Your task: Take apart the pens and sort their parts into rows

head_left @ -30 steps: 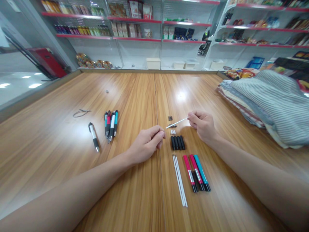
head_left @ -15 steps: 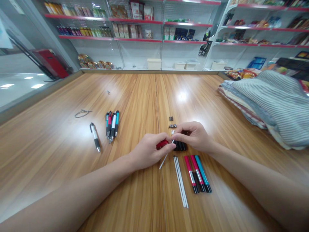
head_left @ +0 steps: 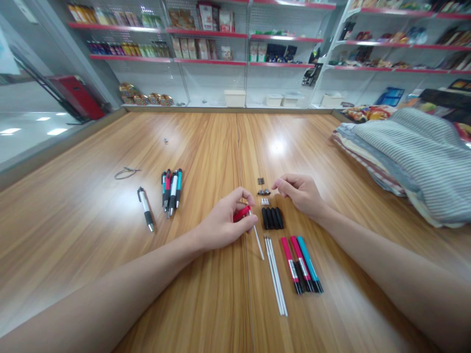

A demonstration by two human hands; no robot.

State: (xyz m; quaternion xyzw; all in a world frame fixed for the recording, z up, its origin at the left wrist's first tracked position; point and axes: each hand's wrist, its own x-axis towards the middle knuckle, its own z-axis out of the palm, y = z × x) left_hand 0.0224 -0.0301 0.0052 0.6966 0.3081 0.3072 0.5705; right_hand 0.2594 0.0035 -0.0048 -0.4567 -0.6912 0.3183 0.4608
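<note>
The head view shows the left hand (head_left: 227, 221) pinching a red barrel (head_left: 241, 214) and a white refill (head_left: 259, 241), the refill slanting down from that grip toward the person. Just right of the grip lie black sleeves (head_left: 273, 218); nearer the person, three loose refills (head_left: 275, 277) beside three capless pen barrels (head_left: 302, 264). Beyond the sleeves, the right hand (head_left: 276, 186) hovers beside metal cone tips (head_left: 264, 192); whether its fingertips meet cannot be told.
</note>
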